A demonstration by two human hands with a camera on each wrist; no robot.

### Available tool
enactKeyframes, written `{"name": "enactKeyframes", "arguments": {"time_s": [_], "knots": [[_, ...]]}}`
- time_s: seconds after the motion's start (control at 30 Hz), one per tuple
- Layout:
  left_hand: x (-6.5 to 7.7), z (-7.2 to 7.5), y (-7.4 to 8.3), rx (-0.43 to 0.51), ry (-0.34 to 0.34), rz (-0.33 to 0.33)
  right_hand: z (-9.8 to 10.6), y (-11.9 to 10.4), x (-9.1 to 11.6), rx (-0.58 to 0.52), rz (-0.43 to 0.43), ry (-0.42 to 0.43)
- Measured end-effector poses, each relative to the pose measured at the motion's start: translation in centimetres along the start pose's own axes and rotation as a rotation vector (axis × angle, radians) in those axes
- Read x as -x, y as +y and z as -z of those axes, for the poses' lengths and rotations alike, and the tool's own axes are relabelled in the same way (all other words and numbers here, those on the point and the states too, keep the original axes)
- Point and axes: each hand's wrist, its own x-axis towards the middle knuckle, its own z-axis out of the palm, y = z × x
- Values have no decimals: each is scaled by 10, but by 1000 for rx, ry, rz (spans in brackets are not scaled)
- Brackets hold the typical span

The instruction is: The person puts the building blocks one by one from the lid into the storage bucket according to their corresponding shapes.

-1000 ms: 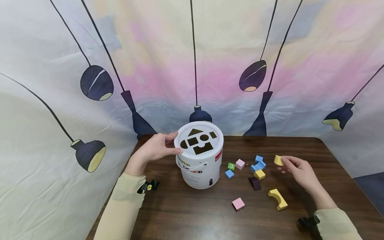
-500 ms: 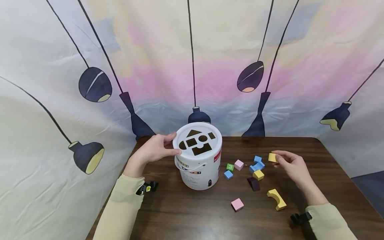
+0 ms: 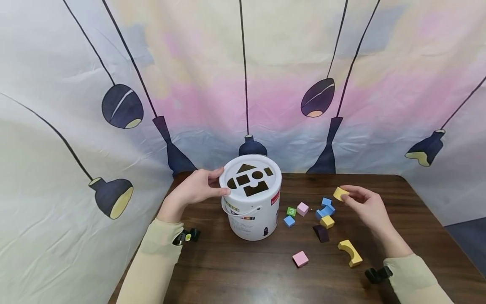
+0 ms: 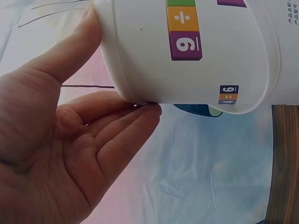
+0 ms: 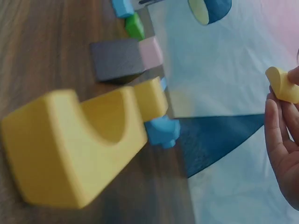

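Observation:
A white toy bucket [image 3: 254, 219] stands on the table, its lid [image 3: 253, 160] cut with several shaped holes. My left hand [image 3: 191, 188] rests against the left of its rim. In the left wrist view, the straight thumb [image 4: 70, 53] and fingers [image 4: 126, 140] touch the bucket's side. Right of the bucket, my right hand [image 3: 366, 207] pinches a yellow half-round block [image 3: 340, 194] above the table, between thumb and fingertips. Below that hand lies a yellow arch block [image 3: 352, 254], large and near in the right wrist view.
Several blocks lie right of the bucket: a green cube [image 3: 291, 211], pink cube [image 3: 302, 208], blue cube [image 3: 289, 221], blue arch [image 3: 324, 212], yellow cube [image 3: 327, 221] and dark block [image 3: 321, 233]. A pink block [image 3: 301, 259] lies nearer. A printed cloth [image 3: 212, 84] hangs behind the table [image 3: 235, 270].
My right hand has moved left and slightly up with the yellow half-round block, which has turned in the fingers. The left hand and bucket have stayed put.

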Motion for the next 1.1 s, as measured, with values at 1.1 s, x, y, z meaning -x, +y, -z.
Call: {"name": "enactKeyframes", "arguments": {"time_s": [1.1], "knots": [[1,-1,0,9,-4,7,-50,-85,-39,-12,135,-271]]}}
